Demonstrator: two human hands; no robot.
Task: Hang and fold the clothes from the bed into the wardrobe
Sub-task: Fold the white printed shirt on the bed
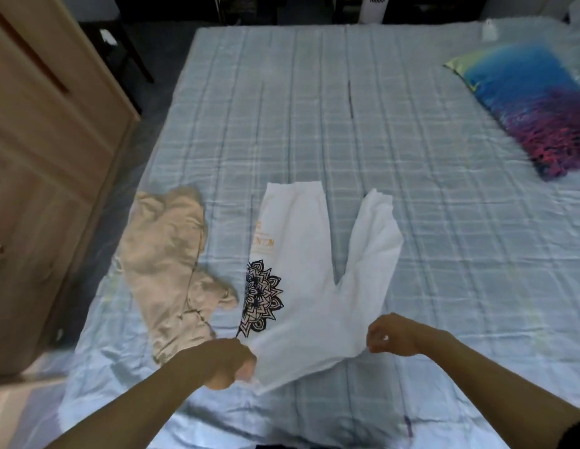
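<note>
White trousers (301,280) with a black mandala print and orange lettering lie spread on the bed (427,205), legs pointing away from me. My left hand (228,362) grips the waist end at its left corner. My right hand (395,335) pinches the waist's right corner, fingers closed on the cloth. A crumpled beige garment (167,270) lies to the left of the trousers, close to the bed's left edge. The wooden wardrobe (45,163) stands at the far left, doors shut.
A blue and purple pillow (534,105) lies at the bed's right side. Dark chair legs (133,53) stand on the floor beyond the wardrobe. A white fan or heater (372,8) stands past the bed's far end.
</note>
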